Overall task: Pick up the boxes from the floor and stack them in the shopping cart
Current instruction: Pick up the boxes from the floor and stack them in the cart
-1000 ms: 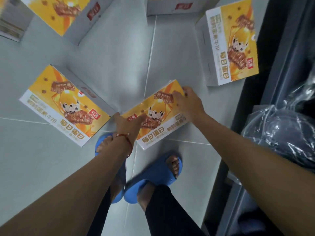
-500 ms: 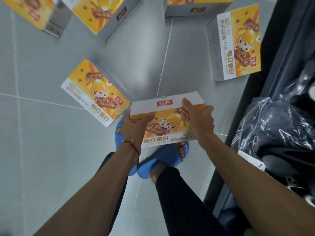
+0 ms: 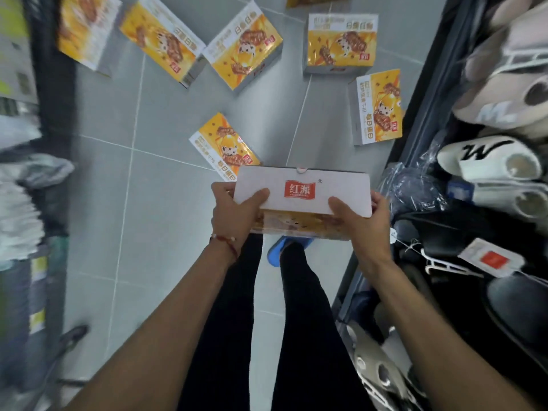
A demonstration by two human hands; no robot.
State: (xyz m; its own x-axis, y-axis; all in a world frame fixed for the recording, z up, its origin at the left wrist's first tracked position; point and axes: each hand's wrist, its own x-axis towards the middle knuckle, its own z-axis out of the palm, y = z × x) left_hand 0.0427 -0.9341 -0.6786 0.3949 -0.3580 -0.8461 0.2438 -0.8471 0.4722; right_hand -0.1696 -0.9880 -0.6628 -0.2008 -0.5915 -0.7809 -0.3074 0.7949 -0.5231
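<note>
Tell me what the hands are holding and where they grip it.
An orange-and-white cardboard box, left hand and right hand gripping its opposite short ends.

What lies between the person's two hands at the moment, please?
A box, white side up: the left hand and the right hand grip its two ends. The head view shows it.

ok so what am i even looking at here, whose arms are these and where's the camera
There is no machine here: a person wears a wide-angle camera on the head, looking down, so the two arms are their own. All the pictures come from that one camera. The left hand and right hand hold a box by its ends, its white side with a red logo facing up. More boxes of the same kind lie on the grey tiled floor. On the right is a shelf of slippers.
</note>
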